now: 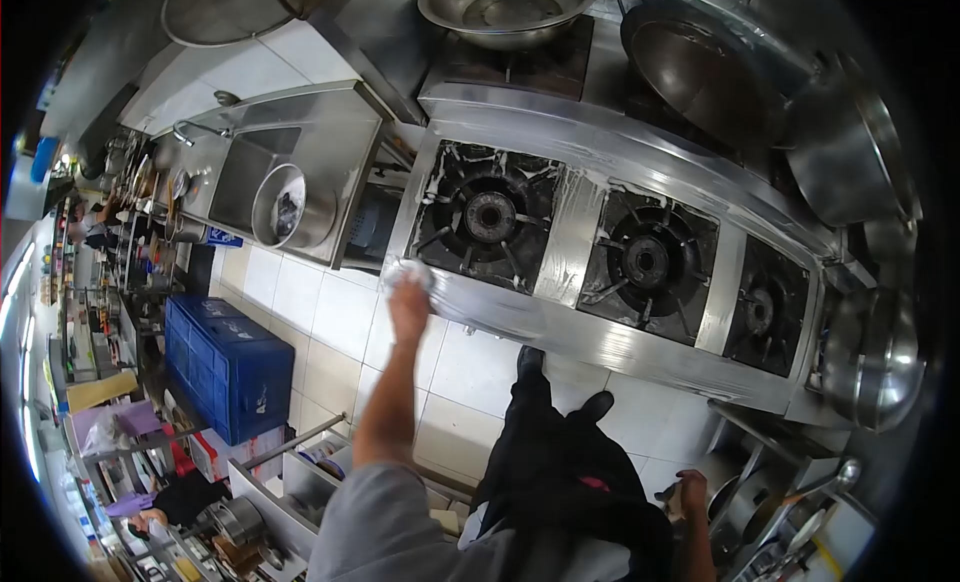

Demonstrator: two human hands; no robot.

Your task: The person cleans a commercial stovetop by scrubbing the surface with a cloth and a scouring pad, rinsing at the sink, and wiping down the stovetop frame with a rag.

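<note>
- I see the left hand [408,302] stretched out to the near left corner of the stove [570,250], with its fingers closed upon a pale pad [413,275].
- This pad is whitish and looks soft; it is on the smooth steel front edge, and its outline is blurred, so its exact material I cannot tell.
- The right hand [692,490] hangs low beside the body, near a metal rack with pans; its fingers look bent, but whether they hold something I cannot tell.
- The stove top is of shining steel, with white foamy streaks along the strips and around the left burner [490,216].
- Three burners are sunk in dark square wells; each has a round, rough, black centre with thin arms spread like a star.
- Behind them stand a wide shallow metal bowl [510,39] and a dark, deeply curved wok [700,74].
- To the left is a steel sink [232,182] with a bent tap, and beside its basin a round, shiny pot [320,220] with something whitish inside.
- On the pale square floor tiles [330,327] sits a blue crate [228,367], boxy, with ribbed walls.
</note>
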